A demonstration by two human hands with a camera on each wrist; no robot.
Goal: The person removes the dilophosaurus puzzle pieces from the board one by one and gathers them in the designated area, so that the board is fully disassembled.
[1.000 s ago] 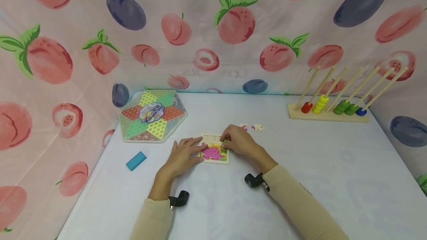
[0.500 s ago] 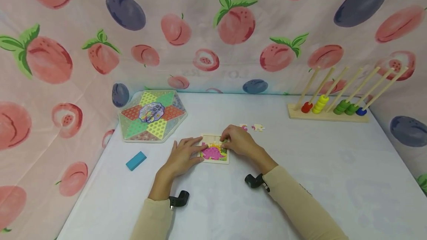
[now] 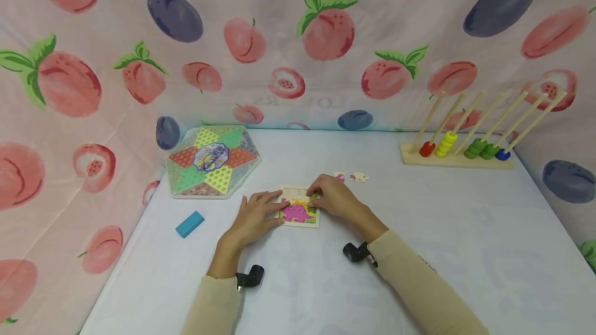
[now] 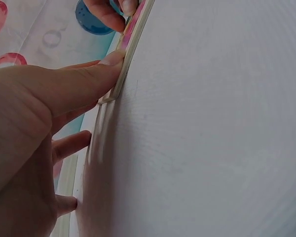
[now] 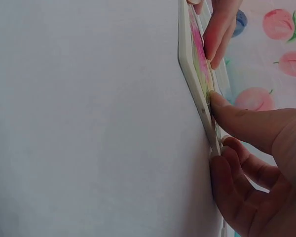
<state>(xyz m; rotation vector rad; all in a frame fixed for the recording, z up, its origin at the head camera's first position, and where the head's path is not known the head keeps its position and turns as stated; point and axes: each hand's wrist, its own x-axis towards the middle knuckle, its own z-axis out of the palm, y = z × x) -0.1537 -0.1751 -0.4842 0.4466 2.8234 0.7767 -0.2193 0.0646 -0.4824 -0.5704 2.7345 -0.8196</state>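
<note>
A small wooden jigsaw puzzle (image 3: 298, 213) with a pink dinosaur lies in its tray on the table, bare wood showing along its far part. My left hand (image 3: 253, 218) rests at its left side, fingers spread, thumb on the near left corner and index finger reaching over the picture. In the left wrist view the thumb (image 4: 89, 84) presses on the tray's rim. At the far right part my right hand (image 3: 337, 198) pinches a puzzle piece, mostly hidden by its fingers. The right wrist view shows the thumb (image 5: 241, 121) on the picture's edge, other fingers curled beside the tray.
Two loose puzzle pieces, one the pale piece (image 3: 359, 177), lie beyond my right hand. A star-patterned Chinese checkers board (image 3: 186, 190) is at the back left, a blue block (image 3: 190, 224) nearer. A wooden bead rack (image 3: 456, 160) stands at the back right before the fruit-print cloth (image 3: 288, 40).
</note>
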